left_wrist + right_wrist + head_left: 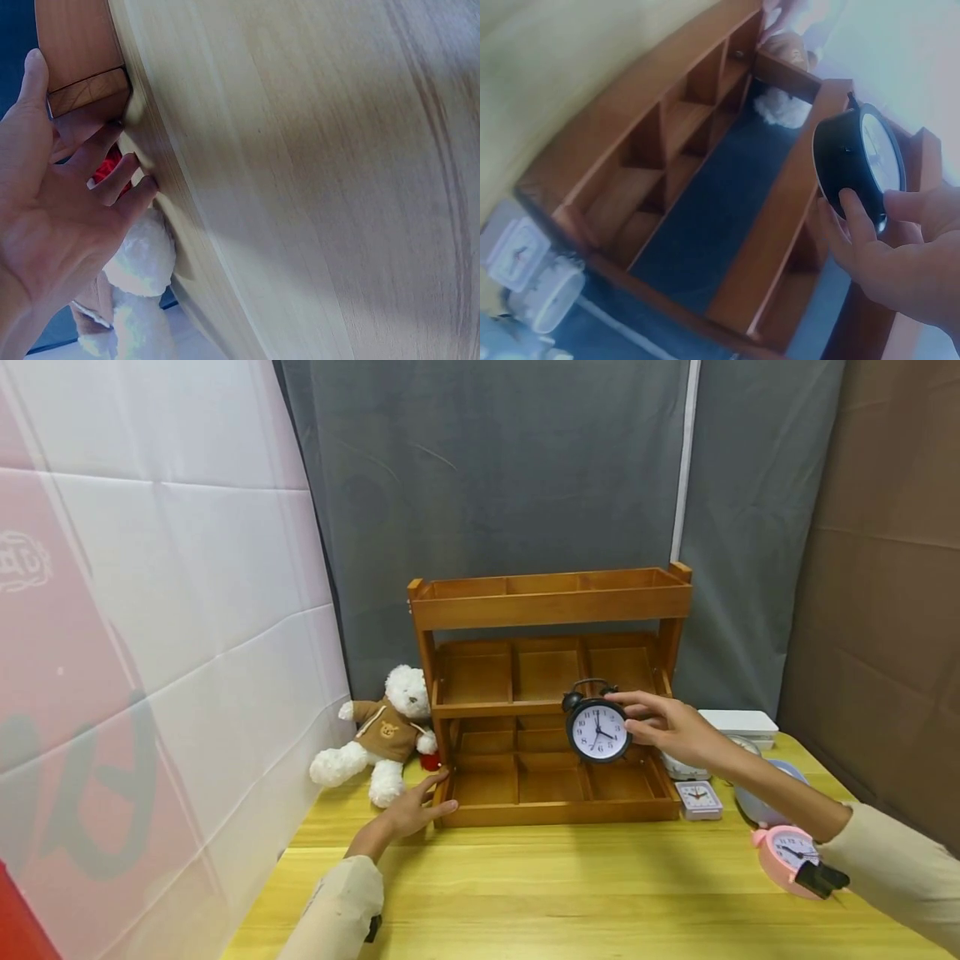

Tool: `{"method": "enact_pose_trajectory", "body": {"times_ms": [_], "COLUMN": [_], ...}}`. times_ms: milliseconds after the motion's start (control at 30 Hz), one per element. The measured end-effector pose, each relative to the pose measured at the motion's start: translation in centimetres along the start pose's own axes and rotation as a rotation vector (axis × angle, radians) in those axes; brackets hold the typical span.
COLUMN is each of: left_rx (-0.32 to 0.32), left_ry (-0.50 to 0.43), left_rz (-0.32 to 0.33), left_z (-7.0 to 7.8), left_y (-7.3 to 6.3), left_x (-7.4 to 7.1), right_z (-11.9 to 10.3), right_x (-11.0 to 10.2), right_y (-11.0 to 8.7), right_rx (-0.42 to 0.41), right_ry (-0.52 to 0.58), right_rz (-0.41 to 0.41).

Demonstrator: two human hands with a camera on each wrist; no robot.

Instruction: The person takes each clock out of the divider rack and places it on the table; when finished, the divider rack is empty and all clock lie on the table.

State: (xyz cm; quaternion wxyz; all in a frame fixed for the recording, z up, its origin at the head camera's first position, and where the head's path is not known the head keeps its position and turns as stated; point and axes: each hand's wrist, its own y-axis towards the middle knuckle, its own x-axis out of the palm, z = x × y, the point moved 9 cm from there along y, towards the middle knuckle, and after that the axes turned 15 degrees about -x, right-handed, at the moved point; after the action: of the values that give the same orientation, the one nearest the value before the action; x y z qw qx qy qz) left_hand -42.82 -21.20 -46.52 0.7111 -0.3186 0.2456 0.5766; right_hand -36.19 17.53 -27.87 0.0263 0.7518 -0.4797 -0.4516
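Observation:
A black twin-bell alarm clock (600, 732) with a white dial is up in front of the wooden shelf (551, 812). My right hand (675, 727) grips its side; in the right wrist view thumb and fingers pinch the clock's black rim (840, 154). The clock is off the table, its face toward me in the head view. My left hand (408, 814) rests at the shelf's lower left corner. In the left wrist view its fingers are spread and fairly straight beside the shelf's wooden end (90, 91), the thumb on the other side.
A white teddy bear (386, 731) in a brown hoodie leans left of the shelf, a small red thing (431, 761) beside it. Right of the shelf stand a small square clock (699, 799), a pink alarm clock (780, 868), a round bluish thing (757, 806) and a white box (738, 725).

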Motion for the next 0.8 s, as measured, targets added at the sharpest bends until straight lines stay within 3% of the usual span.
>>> {"method": "enact_pose_trajectory", "body": {"times_ms": [233, 500, 800], "left_rx": [0.005, 0.005, 0.0], "left_ry": [0.008, 0.014, 0.015], "left_rz": [-0.004, 0.0, 0.001], "left_z": [0.4, 0.2, -0.1], "left_y": [-0.4, 0.1, 0.2], "left_x": [-0.1, 0.0, -0.1], "right_z": [1.2, 2.9, 6.2], "right_x": [-0.6, -1.2, -0.5], "right_y": [-2.7, -6.1, -10.2], "right_rx": [-0.017, -0.034, 0.059], "right_ry": [-0.012, -0.065, 0.043], "right_rz": [-0.001, -0.024, -0.054]}}
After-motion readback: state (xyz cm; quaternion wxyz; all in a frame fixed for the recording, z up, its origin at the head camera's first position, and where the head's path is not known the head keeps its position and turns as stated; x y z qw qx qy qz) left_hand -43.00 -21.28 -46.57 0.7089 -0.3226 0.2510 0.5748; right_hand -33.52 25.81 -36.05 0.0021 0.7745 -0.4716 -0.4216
